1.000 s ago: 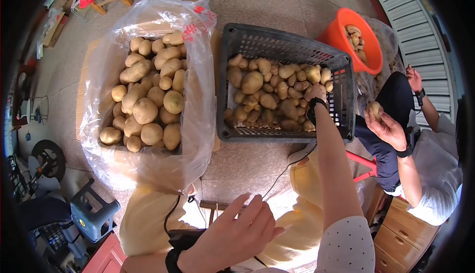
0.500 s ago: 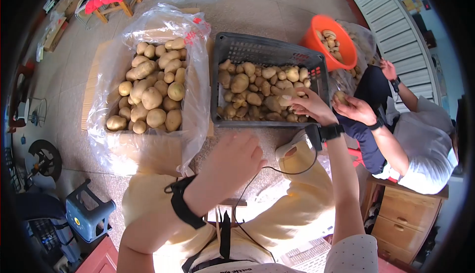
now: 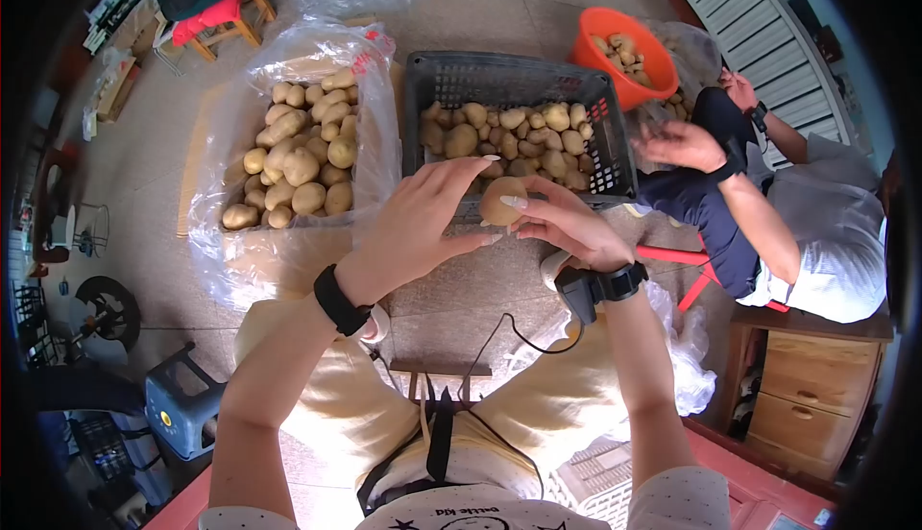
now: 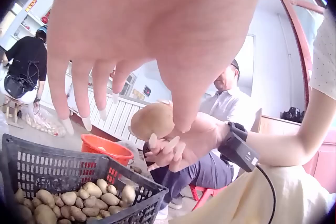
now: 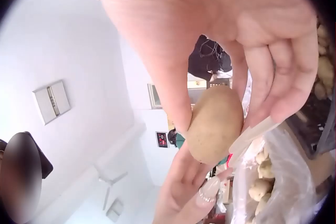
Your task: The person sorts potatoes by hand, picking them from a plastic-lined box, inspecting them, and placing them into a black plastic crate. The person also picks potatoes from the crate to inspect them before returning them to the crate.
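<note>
In the head view my right hand (image 3: 574,226) pinches a potato (image 3: 503,202) between thumb and fingers, in front of the black crate (image 3: 514,61). The right wrist view shows this potato (image 5: 215,124) upright between the thumb and fingertips. My left hand (image 3: 418,213) is on the potato's left side, fingers extended and thumb apart, holding nothing; whether its fingertips touch the potato I cannot tell. In the left wrist view the left palm and fingers (image 4: 83,92) spread above the black crate, which holds many smaller potatoes (image 4: 79,203).
Left of the crate, a plastic-lined box (image 3: 375,146) holds larger potatoes. An orange bucket (image 3: 653,60) of potatoes stands behind right. A seated person (image 3: 816,213) is at the right, one hand near the crate. A blue stool (image 3: 180,405) stands at lower left.
My right hand has come out of the crate toward me with a potato. My left hand has risen and moved to meet it. The other person's near hand no longer visibly holds a potato.
</note>
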Available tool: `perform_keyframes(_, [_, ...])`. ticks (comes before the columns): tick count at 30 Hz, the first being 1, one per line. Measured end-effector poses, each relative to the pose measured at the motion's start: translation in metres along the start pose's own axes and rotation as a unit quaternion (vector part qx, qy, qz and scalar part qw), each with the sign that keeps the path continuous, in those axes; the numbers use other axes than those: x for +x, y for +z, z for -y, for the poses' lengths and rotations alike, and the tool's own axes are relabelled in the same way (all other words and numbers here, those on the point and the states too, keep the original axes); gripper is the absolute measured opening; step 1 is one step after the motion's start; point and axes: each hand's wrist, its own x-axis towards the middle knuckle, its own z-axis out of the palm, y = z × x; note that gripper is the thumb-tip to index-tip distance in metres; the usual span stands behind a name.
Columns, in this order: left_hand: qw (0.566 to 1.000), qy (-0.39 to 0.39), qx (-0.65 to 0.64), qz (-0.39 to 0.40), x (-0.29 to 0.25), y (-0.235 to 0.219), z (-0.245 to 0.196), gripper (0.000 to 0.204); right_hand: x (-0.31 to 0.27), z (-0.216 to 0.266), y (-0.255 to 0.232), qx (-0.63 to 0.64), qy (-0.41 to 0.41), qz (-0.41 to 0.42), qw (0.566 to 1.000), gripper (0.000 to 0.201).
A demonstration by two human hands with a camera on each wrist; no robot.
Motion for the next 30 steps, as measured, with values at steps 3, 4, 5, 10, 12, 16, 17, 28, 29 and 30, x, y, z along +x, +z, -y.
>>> perform_keyframes(3, [1.000,0.007,0.018,0.016,0.000,0.000,0.003,0.071,0.000,0.002,0.008,0.007,0.014,0.019,1.000,0.047])
perform_keyframes(4, [1.000,0.007,0.019,0.018,0.001,0.001,0.006,0.071,0.000,0.001,0.010,0.014,0.011,0.015,1.000,0.047])
perform_keyframes(5, [1.000,0.012,0.016,0.021,0.001,0.003,0.009,0.068,0.000,0.001,0.011,0.021,0.010,0.011,1.000,0.047])
perform_keyframes(10, [0.999,0.018,-0.030,0.034,0.002,-0.001,0.017,0.064,0.004,0.000,0.017,0.004,0.011,0.011,1.000,0.044])
perform_keyframes(12, [0.997,0.003,-0.068,0.041,0.004,-0.004,0.018,0.061,0.007,-0.002,0.018,-0.002,0.018,0.014,1.000,0.043])
perform_keyframes(16, [0.996,-0.009,-0.077,0.055,0.005,-0.007,0.016,0.055,0.008,-0.006,0.022,-0.014,0.016,0.010,1.000,0.044])
perform_keyframes(17, [0.996,-0.025,-0.062,0.061,0.005,-0.007,0.014,0.053,0.009,-0.007,0.022,-0.032,0.012,0.004,0.999,0.045])
perform_keyframes(28, [0.844,-0.325,-0.415,0.101,0.006,-0.001,0.017,0.050,0.005,0.000,0.016,-0.094,0.024,-0.044,0.994,0.052])
perform_keyframes(29, [0.827,-0.341,-0.436,0.096,0.005,0.001,0.016,0.054,0.005,-0.003,0.013,-0.172,-0.006,-0.073,0.982,0.055])
perform_keyframes(30, [0.810,-0.356,-0.458,0.091,0.004,0.003,0.014,0.058,0.005,-0.003,0.011,-0.172,-0.007,-0.073,0.982,0.055])
